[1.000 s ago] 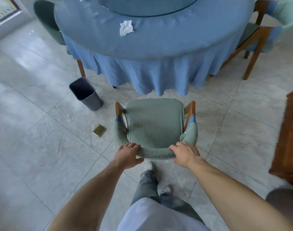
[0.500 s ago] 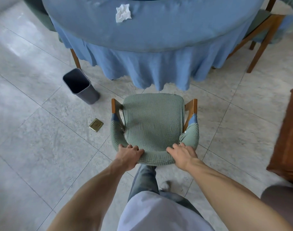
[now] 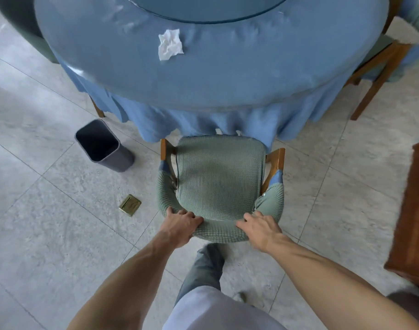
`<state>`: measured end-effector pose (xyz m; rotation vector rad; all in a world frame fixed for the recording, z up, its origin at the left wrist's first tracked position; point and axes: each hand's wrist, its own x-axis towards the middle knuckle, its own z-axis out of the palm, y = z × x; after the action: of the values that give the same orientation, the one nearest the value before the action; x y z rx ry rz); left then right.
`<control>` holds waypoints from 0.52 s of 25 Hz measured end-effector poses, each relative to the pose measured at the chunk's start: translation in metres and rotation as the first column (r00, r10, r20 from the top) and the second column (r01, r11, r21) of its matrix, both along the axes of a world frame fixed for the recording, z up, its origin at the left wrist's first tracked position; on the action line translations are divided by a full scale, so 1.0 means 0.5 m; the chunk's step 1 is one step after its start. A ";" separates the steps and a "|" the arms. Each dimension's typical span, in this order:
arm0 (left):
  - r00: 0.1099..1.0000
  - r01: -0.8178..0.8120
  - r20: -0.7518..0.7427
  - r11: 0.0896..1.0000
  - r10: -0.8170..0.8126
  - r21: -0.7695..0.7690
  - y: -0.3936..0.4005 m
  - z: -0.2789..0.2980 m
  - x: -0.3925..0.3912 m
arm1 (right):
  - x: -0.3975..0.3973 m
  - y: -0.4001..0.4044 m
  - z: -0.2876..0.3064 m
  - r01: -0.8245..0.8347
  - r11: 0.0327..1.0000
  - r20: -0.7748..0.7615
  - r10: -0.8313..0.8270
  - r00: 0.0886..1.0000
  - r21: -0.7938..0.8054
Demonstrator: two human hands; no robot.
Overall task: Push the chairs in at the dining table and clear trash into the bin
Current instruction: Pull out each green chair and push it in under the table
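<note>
A green-covered wooden armchair (image 3: pixel 219 177) stands in front of me, its seat's front edge touching the hanging blue tablecloth of the round dining table (image 3: pixel 227 75). My left hand (image 3: pixel 181 223) grips the left part of the curved backrest. My right hand (image 3: pixel 259 226) grips the right part. A crumpled white tissue (image 3: pixel 169 44) lies on the tabletop near its front edge. A dark grey bin (image 3: pixel 103 145) stands open on the floor left of the chair.
A small brass floor plate (image 3: pixel 130 205) sits in the tiles between bin and chair. Another chair (image 3: pixel 382 58) stands at the table's right, a dark one (image 3: pixel 20 27) at its left. Brown wooden furniture (image 3: pixel 413 210) lines the right edge. A glass turntable (image 3: pixel 203 8) tops the table.
The chair has slid forward toward the table with both hands on its backrest; its seat front now meets the tablecloth. I have stepped closer, so the table looms larger.
</note>
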<state>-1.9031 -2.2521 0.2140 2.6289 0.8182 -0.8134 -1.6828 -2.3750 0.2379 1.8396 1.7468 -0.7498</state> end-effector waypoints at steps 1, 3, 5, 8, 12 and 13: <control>1.000 -0.009 0.010 1.000 0.009 0.000 0.034 -0.002 0.017 | 0.019 0.032 0.001 -0.002 1.000 0.002 0.002 1.000 0.009; 1.000 -0.004 0.022 1.000 0.004 -0.011 0.105 -0.005 0.051 | 0.052 0.093 -0.002 -0.001 1.000 -0.004 0.001 1.000 0.032; 0.999 0.005 0.035 1.000 -0.004 -0.003 0.170 -0.009 0.083 | 0.079 0.145 -0.003 -0.002 0.999 0.003 0.002 1.000 0.048; 0.998 -0.009 0.054 1.000 0.009 0.003 0.260 -0.006 0.149 | 0.146 0.235 -0.014 0.051 0.995 0.000 -0.051 0.999 0.083; 0.999 -0.021 0.049 1.000 0.021 -0.012 0.346 -0.009 0.249 | 0.233 0.331 -0.020 0.122 0.986 0.040 -0.127 0.991 0.113; 0.999 -0.025 0.043 1.000 0.026 -0.015 0.372 -0.012 0.276 | 0.257 0.360 -0.023 0.133 0.984 0.059 -0.140 0.988 0.118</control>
<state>-1.7654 -2.0661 0.2082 2.6080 0.8297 -0.7508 -1.5545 -2.1952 0.2265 2.0537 1.6645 -0.6432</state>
